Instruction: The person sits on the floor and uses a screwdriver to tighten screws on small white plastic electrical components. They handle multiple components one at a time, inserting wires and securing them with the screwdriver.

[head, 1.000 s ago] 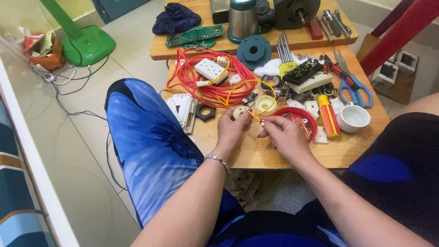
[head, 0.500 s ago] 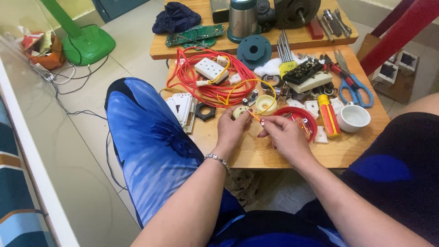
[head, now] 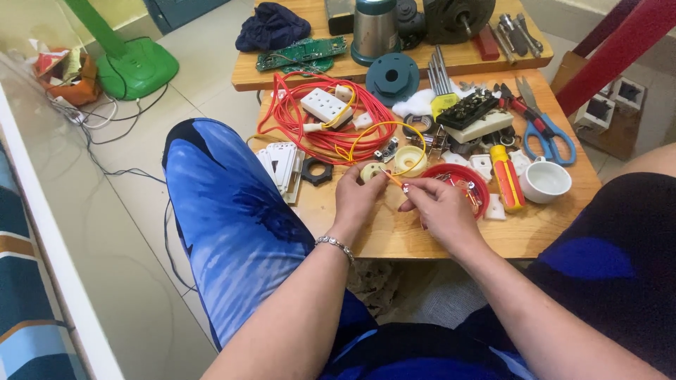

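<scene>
Cluttered wooden table — tiled floor, green fan base

A small cream round plug part sits pinched at the left hand's fingertips, while a thin orange-handled screwdriver, tilted, runs from the right hand to it.

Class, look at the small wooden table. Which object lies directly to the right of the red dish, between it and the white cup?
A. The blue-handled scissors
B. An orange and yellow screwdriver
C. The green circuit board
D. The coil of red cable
B: the orange and yellow screwdriver lies lengthwise between the red dish and the white cup; the scissors, circuit board and cable lie elsewhere on the tables.
</scene>
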